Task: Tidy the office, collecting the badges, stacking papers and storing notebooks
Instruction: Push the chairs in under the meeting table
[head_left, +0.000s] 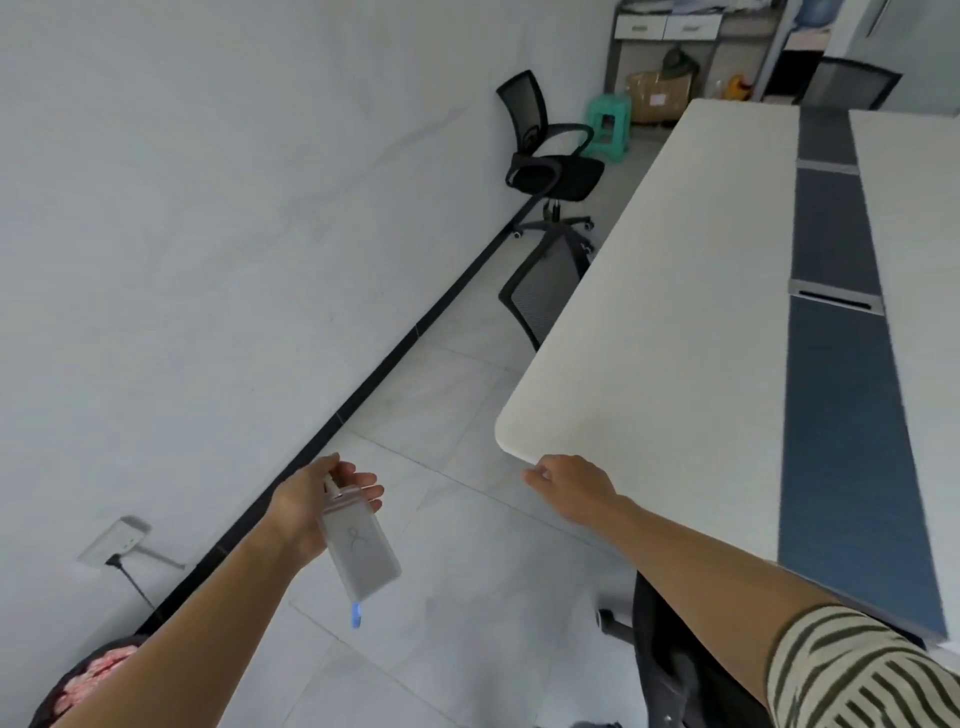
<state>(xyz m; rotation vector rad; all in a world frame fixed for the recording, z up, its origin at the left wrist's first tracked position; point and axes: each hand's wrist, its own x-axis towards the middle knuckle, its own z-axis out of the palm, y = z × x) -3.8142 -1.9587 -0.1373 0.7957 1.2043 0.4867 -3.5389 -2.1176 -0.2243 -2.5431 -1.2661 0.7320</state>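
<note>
A clear plastic badge holder (360, 552) hangs from my left hand (317, 501), which pinches its top clip between thumb and fingers above the floor. A small blue tag dangles below the badge. My right hand (569, 486) hovers at the near corner of the long white table (675, 312), its fingers loosely curled and holding nothing. No papers or notebooks are in view.
A blue strip with a metal cable slot (835, 296) runs down the table. Black office chairs (550, 156) stand along the wall, one tucked under the table (545, 291) and another below my right arm (670, 654). A green stool (608, 122) and shelves (691, 31) stand at the far end. A wall socket (117, 540) sits low on the left.
</note>
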